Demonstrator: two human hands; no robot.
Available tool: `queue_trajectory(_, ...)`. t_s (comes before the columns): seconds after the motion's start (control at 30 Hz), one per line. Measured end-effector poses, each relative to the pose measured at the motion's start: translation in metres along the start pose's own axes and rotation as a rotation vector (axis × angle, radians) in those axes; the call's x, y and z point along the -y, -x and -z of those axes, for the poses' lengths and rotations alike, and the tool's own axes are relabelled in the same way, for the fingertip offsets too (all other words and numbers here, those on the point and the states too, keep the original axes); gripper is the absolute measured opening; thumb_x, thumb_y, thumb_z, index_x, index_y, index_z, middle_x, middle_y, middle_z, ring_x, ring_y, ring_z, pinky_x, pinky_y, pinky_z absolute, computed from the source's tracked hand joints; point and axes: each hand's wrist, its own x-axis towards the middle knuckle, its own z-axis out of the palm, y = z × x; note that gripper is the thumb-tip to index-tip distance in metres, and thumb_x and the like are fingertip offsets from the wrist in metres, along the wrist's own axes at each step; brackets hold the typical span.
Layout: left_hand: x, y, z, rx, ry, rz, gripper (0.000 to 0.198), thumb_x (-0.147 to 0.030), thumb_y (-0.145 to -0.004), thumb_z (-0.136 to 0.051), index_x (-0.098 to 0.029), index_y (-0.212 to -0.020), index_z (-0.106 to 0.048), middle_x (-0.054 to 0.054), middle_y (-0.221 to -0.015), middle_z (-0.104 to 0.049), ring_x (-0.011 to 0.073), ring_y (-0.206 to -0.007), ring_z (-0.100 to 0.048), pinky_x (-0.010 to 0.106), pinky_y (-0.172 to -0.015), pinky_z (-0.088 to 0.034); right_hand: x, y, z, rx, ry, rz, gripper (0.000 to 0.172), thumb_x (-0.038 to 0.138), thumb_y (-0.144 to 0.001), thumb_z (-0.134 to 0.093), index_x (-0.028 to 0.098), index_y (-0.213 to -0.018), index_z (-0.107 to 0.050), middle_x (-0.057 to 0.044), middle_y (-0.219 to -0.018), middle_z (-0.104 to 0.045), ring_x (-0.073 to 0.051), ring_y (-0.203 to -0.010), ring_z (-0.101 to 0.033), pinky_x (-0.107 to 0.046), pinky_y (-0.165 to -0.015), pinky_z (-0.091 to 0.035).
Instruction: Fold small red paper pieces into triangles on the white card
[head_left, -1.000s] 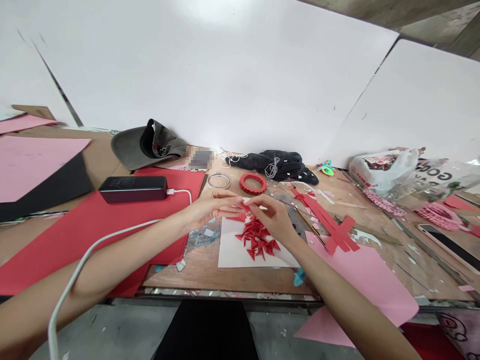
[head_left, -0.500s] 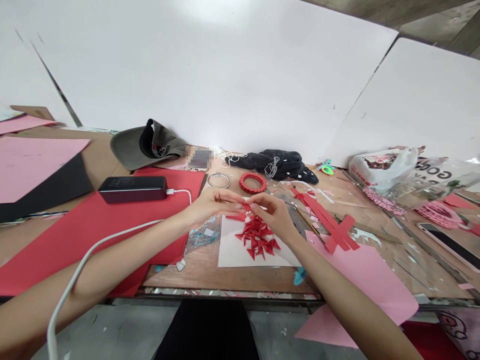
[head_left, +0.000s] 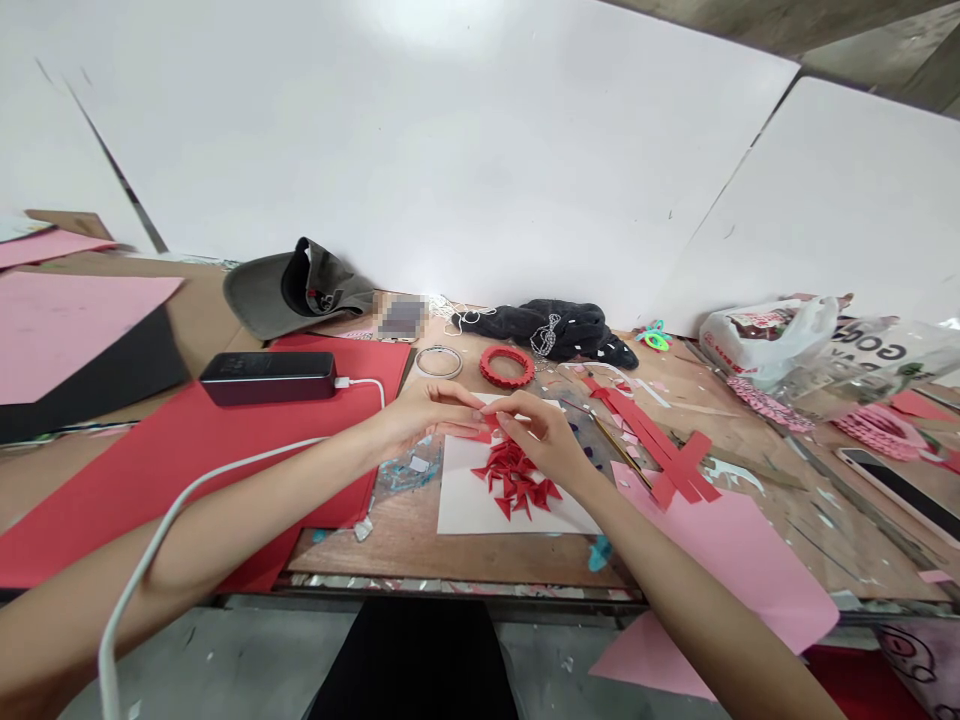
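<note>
Between the fingertips of my left hand (head_left: 427, 412) and my right hand (head_left: 541, 430) is a small red paper piece (head_left: 490, 421), partly hidden by the fingers. Both hands are closed in a pinch on it, their tips nearly touching. Just below lies a heap of folded red paper triangles (head_left: 517, 480) on a white sheet of paper (head_left: 461, 500). Beyond my hands, a red ring (head_left: 483, 372) with a notched edge rests on the table, beside a thin pale ring (head_left: 439, 362).
A power bank (head_left: 270, 378) with a white cable lies on red paper (head_left: 330, 480) at left, a cap (head_left: 262, 295) behind it. Red paper strips (head_left: 686, 470), pink paper (head_left: 742, 560) and a phone (head_left: 900, 490) are at right. Dark cloth (head_left: 577, 325) lies against the white wall.
My right hand's fingers have shifted slightly left, over the red paper piece, closer to my left fingertips. The heap and the rings stay where they were.
</note>
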Motion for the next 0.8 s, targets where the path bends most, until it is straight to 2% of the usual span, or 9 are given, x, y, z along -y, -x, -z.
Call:
queue_trajectory(0.27, -0.0042, 0.0009, 0.0014, 0.098, 0.049, 0.041, 0.036, -0.012, -0.065, -0.076, -0.012, -0.1, -0.066, 0.011, -0.097, -0.07, 0.0236, -0.091, -0.067, 0.034, -0.09, -0.051, -0.0007, 0.0004, 0.0025, -0.051, 0.094, 0.071, 0.024, 0.018, -0.087, -0.046, 0.024, -0.097, -0.067, -0.004, -0.084, -0.059, -0.013, -0.07, -0.053, -0.024, -0.056, -0.04)
queue_trajectory(0.5, 0.0033, -0.0011, 0.0003, 0.092, 0.066, 0.017, 0.033, -0.014, -0.067, -0.075, -0.011, -0.099, -0.065, 0.011, -0.096, -0.071, 0.0232, -0.089, -0.067, 0.034, -0.087, -0.052, 0.0015, 0.0, 0.0026, -0.038, 0.023, 0.049, 0.023, 0.019, -0.086, -0.048, 0.024, -0.097, -0.067, -0.004, -0.087, -0.06, -0.014, -0.076, -0.055, -0.024, -0.059, -0.044)
queue_trajectory(0.7, 0.0047, -0.0007, -0.0008, 0.105, 0.1, 0.037, 0.034, -0.015, -0.066, -0.076, -0.012, -0.099, -0.065, 0.011, -0.097, -0.071, 0.0237, -0.09, -0.067, 0.035, -0.087, -0.052, 0.0034, 0.0014, 0.0024, -0.071, 0.075, 0.061, 0.021, 0.018, -0.085, -0.048, 0.022, -0.09, -0.068, -0.004, -0.084, -0.061, -0.013, -0.071, -0.054, -0.023, -0.052, -0.04)
queue_trajectory(0.8, 0.0027, 0.0012, -0.0031, 0.092, 0.088, 0.04, 0.033, -0.014, -0.066, -0.076, -0.012, -0.097, -0.066, 0.011, -0.095, -0.071, 0.0231, -0.089, -0.067, 0.033, -0.087, -0.052, 0.0035, 0.0017, 0.0009, -0.072, 0.042, 0.058, 0.019, 0.017, -0.085, -0.048, 0.022, -0.087, -0.067, -0.004, -0.085, -0.061, -0.014, -0.074, -0.055, -0.022, -0.054, -0.043)
